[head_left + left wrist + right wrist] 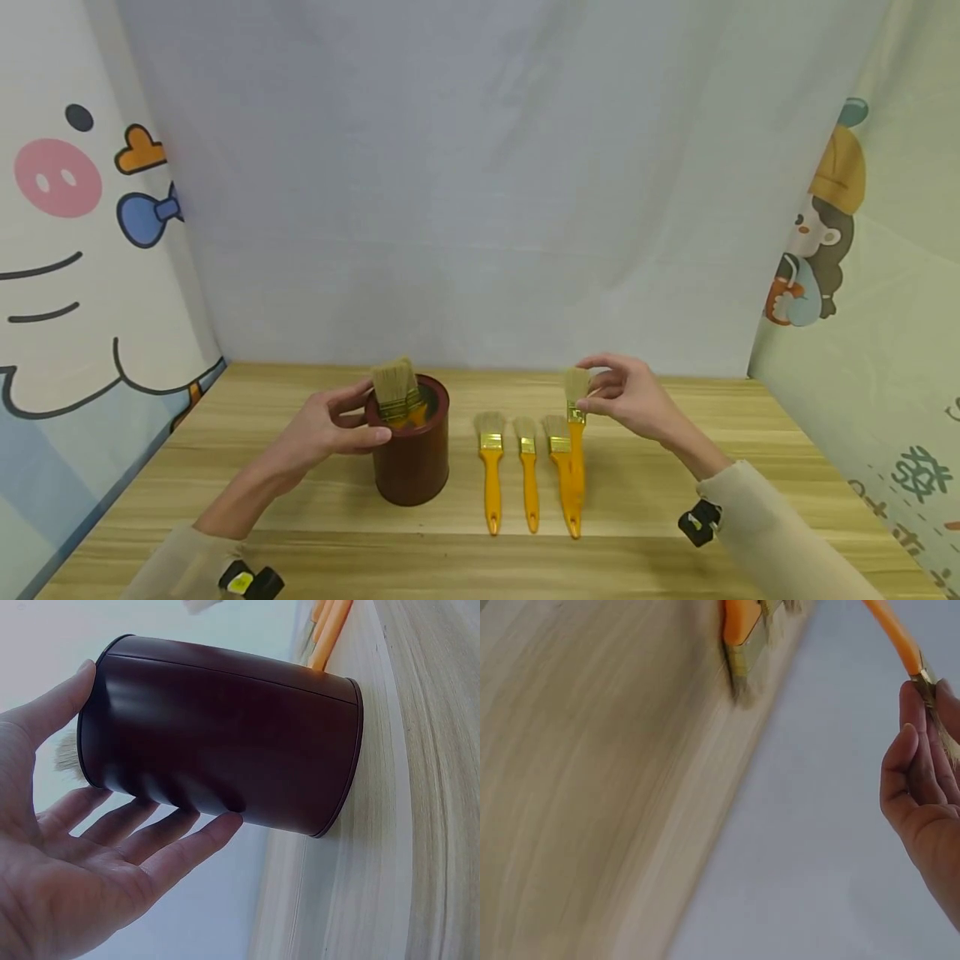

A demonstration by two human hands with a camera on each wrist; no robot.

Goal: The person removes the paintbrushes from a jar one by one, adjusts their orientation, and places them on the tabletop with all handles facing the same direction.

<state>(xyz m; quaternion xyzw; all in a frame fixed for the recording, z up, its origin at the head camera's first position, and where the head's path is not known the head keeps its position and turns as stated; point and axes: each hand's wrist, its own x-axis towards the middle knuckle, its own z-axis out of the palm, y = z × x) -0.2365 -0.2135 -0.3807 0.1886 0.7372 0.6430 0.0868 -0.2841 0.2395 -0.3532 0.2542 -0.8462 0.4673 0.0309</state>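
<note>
A dark red-brown round cup (411, 471) stands upright on the table, with paintbrushes (396, 390) inside it, bristles up. My left hand (332, 423) holds the cup near its rim, thumb at the front. The left wrist view shows my fingers (196, 846) along the cup's side. My right hand (628, 396) pinches another paintbrush (576, 437) at its metal band and bristles. Its orange handle hangs down, overlapping in view a flat brush (557, 437) on the table. In the right wrist view, the held brush (924, 681) is apart from the tabletop.
Between the cup and my right hand, a wide brush (491, 475) and a narrower brush (528, 475) lie side by side, bristles away from me. A pale cloth (480, 208) hangs behind the wooden table (315, 533). Printed cloths flank it left (82, 317) and right (862, 400).
</note>
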